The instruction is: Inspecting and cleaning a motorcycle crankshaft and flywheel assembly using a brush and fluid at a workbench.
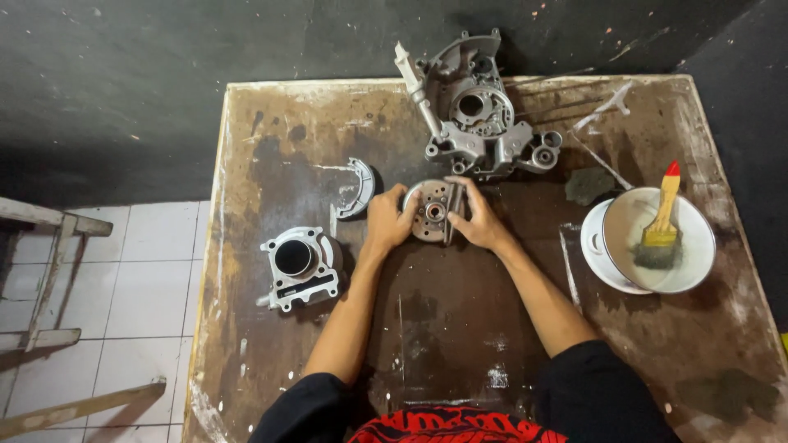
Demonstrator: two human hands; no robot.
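Note:
A round grey metal engine part with a central hole stands on the worn brown table, held from both sides. My left hand grips its left edge. My right hand grips its right edge, fingers curled over the top. Just beyond it lies a large silver engine crankcase. A curved brake shoe lies to the left of my left hand.
A silver engine cylinder block sits at the table's left. A white bowl on a white plate holds a yellow brush with a red-tipped handle at the right. Wooden frame pieces stand over the tiled floor on the left.

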